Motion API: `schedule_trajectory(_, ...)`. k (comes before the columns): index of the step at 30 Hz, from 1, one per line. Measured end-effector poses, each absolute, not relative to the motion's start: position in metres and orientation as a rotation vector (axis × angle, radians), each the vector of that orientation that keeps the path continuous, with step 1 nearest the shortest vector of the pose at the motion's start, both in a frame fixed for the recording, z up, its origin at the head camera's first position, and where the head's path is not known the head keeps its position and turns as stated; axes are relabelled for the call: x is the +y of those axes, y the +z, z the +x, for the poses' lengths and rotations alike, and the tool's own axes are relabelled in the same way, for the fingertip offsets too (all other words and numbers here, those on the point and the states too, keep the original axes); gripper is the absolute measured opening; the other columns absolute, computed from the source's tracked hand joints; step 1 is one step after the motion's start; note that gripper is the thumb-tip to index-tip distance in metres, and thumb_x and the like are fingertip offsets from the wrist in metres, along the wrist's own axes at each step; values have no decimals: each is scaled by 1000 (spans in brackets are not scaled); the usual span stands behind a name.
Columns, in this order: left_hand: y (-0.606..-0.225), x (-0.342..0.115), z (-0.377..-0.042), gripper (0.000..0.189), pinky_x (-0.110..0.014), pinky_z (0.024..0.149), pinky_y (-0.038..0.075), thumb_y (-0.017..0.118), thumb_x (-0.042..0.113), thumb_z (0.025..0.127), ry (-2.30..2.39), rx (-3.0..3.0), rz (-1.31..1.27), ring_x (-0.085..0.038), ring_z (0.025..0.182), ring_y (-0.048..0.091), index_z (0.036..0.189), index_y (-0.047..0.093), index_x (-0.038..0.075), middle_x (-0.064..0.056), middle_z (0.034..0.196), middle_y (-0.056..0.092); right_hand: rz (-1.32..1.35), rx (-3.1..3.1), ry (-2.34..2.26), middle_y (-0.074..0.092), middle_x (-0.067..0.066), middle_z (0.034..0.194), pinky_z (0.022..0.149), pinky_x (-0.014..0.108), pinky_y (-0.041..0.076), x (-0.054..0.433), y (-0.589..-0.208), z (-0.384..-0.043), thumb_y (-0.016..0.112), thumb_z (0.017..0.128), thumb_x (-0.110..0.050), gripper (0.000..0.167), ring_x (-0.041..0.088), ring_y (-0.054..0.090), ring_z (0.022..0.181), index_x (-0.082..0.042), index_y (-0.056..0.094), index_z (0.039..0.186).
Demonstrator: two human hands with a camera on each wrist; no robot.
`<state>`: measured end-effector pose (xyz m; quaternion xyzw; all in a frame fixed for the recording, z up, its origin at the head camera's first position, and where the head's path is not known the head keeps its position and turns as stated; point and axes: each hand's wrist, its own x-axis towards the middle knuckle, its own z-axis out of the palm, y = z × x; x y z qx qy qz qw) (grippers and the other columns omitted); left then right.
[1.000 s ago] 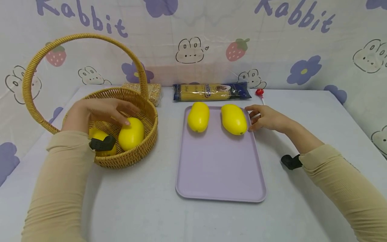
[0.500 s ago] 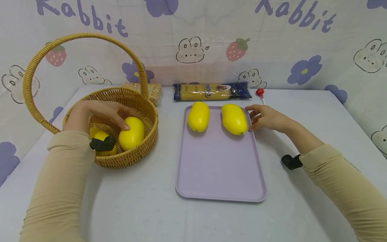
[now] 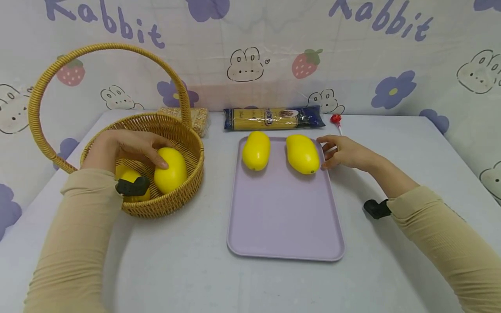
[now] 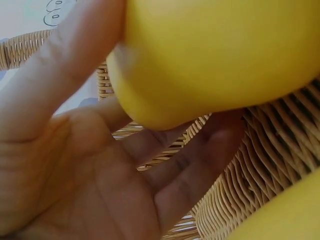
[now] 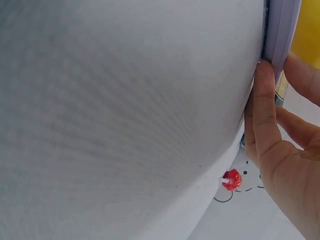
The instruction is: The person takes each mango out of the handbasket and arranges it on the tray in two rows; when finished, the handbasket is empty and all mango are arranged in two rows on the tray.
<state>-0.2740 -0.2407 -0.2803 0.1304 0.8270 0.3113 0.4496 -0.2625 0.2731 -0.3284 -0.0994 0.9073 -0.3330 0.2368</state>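
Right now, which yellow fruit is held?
In the basket, the fruit nearer the tray; the left hand grips it, not its neighbour or the tray pair.

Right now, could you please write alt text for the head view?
A left hand grips a yellow fruit inside a wicker basket holding another; the right hand touches the edge of a lilac tray bearing two more. A pasta packet lies behind it.

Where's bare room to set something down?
Free: near half of tray, short of its two yellow fruits; table between basket and tray, and in front of tray. Crowded: basket (left hand, two more fruits); tray's far right corner, right hand at the rim.
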Motion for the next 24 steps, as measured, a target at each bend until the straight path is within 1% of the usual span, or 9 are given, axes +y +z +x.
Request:
schedule_trajectory(4, -280, -240, -274, 77, -45, 118, 40, 71, 21, 91, 786, 2051, 345, -23, 125, 52, 149, 25, 1, -17, 142, 42, -269, 2493, -906, 40, 28, 143, 110, 58, 43, 273, -329, -263, 67, 85, -7, 82, 40, 45, 121, -2, 25, 154)
schedule_trajectory(6, -281, -239, -274, 74, -41, 114, 44, 71, 20, 90, 798, 2052, 349, -19, 119, 54, 147, 27, 1, -14, 136, 46, -266, 2492, -906, 39, 28, 144, 110, 59, 43, 272, -329, -263, 67, 85, -7, 82, 40, 45, 121, -2, 24, 154)
schedule_trajectory(8, -281, -239, -274, 73, -38, 112, 46, 71, 19, 90, 807, 2056, 346, -18, 116, 55, 146, 27, 3, -12, 132, 47, -262, 2489, -907, 39, 28, 144, 110, 59, 43, 273, -329, -263, 67, 85, -7, 82, 40, 44, 121, -2, 24, 154)
schedule_trajectory(14, -280, -237, -274, 71, -32, 108, 47, 70, 18, 90, 835, 2053, 352, -18, 114, 56, 145, 27, 4, -10, 131, 48, -256, 2488, -914, 39, 27, 144, 111, 59, 42, 274, -330, -264, 67, 85, -7, 82, 40, 44, 121, -3, 25, 154)
schedule_trajectory(18, -279, -236, -274, 66, -29, 102, 50, 70, 18, 91, 862, 2078, 389, -18, 111, 57, 142, 31, 4, -9, 127, 49, -256, 2485, -921, 39, 27, 144, 111, 59, 42, 274, -330, -263, 67, 85, -7, 81, 40, 44, 121, -3, 25, 154)
schedule_trajectory(21, -272, -238, -272, 60, -28, 98, 52, 70, 16, 90, 918, 2129, 438, -20, 109, 58, 138, 36, 5, -9, 123, 52, -259, 2481, -927, 40, 26, 144, 111, 58, 42, 274, -329, -262, 67, 85, -8, 81, 39, 45, 121, -4, 26, 154)
schedule_trajectory(24, -256, -239, -269, 53, -28, 98, 54, 67, 15, 90, 1010, 2168, 476, -22, 109, 58, 134, 38, 10, -9, 122, 52, -271, 2487, -920, 40, 26, 143, 110, 58, 43, 274, -329, -262, 67, 85, -9, 80, 39, 45, 120, -4, 26, 154)
